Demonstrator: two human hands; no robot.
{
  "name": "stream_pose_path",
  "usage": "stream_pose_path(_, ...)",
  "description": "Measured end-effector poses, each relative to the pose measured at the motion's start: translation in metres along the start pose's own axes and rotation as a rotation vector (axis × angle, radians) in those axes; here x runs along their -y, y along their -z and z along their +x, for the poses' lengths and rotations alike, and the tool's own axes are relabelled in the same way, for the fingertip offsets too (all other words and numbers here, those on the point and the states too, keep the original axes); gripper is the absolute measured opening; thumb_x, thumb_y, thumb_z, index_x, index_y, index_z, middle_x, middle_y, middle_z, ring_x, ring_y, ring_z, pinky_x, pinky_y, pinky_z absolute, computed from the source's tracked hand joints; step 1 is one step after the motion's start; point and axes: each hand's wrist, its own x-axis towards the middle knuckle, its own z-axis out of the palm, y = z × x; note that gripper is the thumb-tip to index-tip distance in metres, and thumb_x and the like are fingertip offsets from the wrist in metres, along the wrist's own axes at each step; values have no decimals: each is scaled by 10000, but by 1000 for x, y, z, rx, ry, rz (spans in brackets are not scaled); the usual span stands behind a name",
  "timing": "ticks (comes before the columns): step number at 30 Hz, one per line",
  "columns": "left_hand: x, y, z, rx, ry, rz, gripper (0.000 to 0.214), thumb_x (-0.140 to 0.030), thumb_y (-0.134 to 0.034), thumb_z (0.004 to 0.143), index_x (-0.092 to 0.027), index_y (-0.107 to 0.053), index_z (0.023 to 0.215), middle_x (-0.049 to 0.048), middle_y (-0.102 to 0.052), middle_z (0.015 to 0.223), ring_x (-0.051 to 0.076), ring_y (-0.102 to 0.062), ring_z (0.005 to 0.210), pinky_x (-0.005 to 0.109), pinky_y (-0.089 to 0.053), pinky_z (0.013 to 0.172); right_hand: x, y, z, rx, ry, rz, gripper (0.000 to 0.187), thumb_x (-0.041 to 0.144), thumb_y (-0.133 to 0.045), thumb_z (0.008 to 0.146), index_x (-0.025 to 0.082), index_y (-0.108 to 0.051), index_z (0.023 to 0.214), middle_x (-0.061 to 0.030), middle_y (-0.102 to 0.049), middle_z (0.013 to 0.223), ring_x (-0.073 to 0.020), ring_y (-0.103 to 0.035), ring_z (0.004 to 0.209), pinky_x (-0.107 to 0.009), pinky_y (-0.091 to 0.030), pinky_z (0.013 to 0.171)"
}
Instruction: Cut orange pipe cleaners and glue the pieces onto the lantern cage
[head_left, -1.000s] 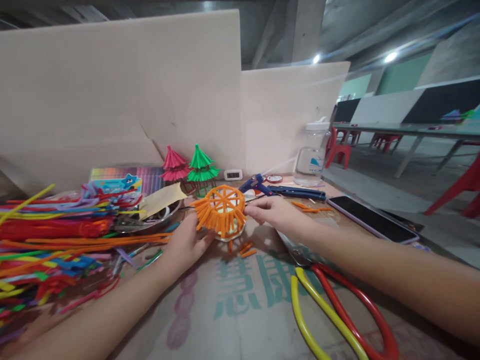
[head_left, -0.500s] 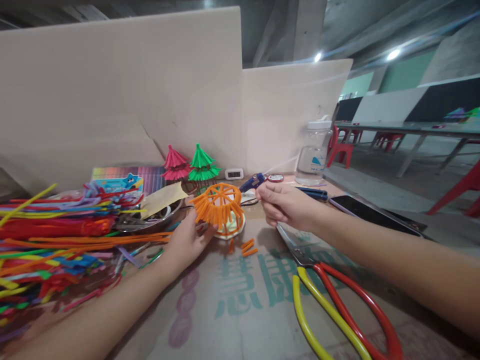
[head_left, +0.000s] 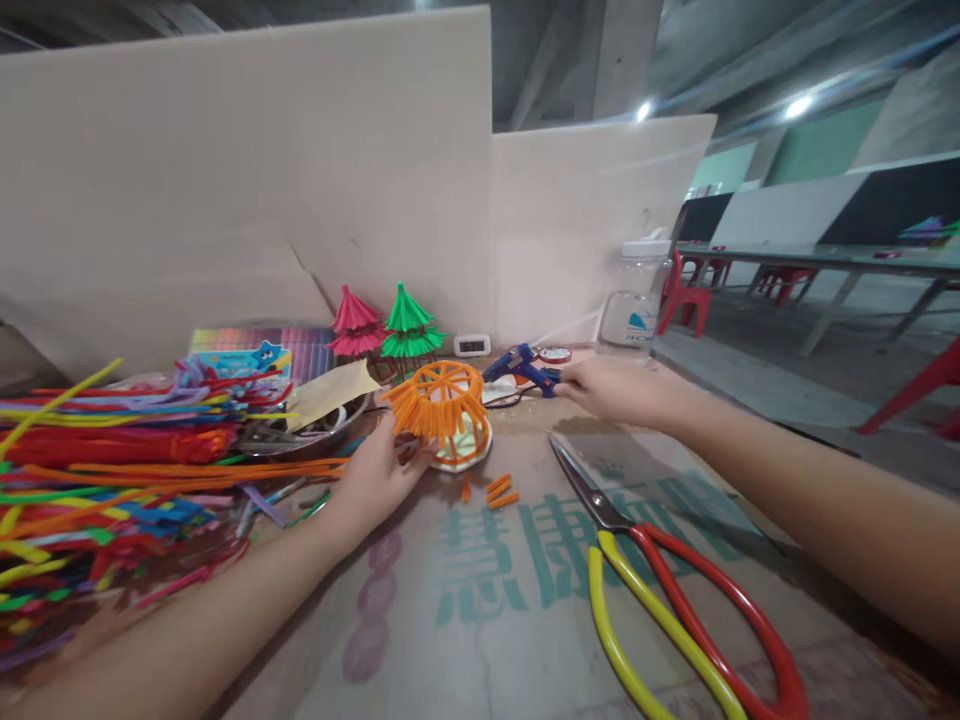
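Pipe cleaners (head_left: 157,440) in many colours are heaped at the far left of the table (head_left: 450,660), beside a metal bowl (head_left: 330,440). Next comes the left hand (head_left: 375,485), its fingers and thumb closed on the left side of the orange model (head_left: 435,400), which sits mid-table, its fringed part tilted over a pale base. Behind it stand a pink model (head_left: 355,325) and a green model (head_left: 409,325); short orange pieces (head_left: 501,492) lie just in front.

Right of the orange model, and slightly behind, lies the blue glue gun (head_left: 517,362). Its body runs lengthwise, nozzle leftward toward the model, handle slanting down toward the right hand (head_left: 611,388), clearly the nearer of the two. That hand's fingertips meet the handle's end, though I cannot tell whether they grip or merely touch it. Nearer the wearer, scissors (head_left: 598,500) point away, blades together; beyond stands a bottle (head_left: 636,300).
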Motion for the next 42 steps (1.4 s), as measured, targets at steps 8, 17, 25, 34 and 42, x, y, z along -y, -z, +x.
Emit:
stream_pose_path(8,9,-1,2,-26,49,20,464,-462,-604,854,-188,-510,1217,108,-676,1135,270,-687,995,433,-572,884,7,-1,-8,4,166,-87,120,281,-630,819,211,-724,794,-69,-696,773,-205,-612,684,-284,-363,605)
stream_pose_path(17,12,-2,2,-31,48,-8,432,-436,-624,842,-179,-506,1169,117,-673,1154,264,-680,1032,440,-551,919,63,-6,-33,84,365,237,156,230,-578,871,234,-733,866,-1,-722,763,-149,-610,647,-249,-374,575)
stream_pose_path(25,12,-3,3,-32,46,-8,418,-443,-638,830,-180,-505,1127,112,-676,1123,272,-677,1020,443,-556,902,84,-15,-51,282,402,136,111,208,-609,844,214,-716,873,-25,-722,925,-168,-650,776,-254,-410,666)
stream_pose_path(34,14,-3,1,-1,30,-49,476,-450,-621,851,-185,-475,1218,128,-652,1199,274,-672,1057,445,-551,926,83,-19,-52,232,336,140,80,228,-627,839,214,-677,900,-19,-713,915,-174,-653,776,-260,-419,656)
stream_pose_path(42,14,-3,1,0,39,-49,452,-447,-626,848,-182,-491,1189,127,-656,1173,276,-672,1046,451,-555,914,83,-22,-52,181,416,46,128,171,-579,876,195,-704,861,-39,-702,891,-166,-638,730,-268,-423,629)
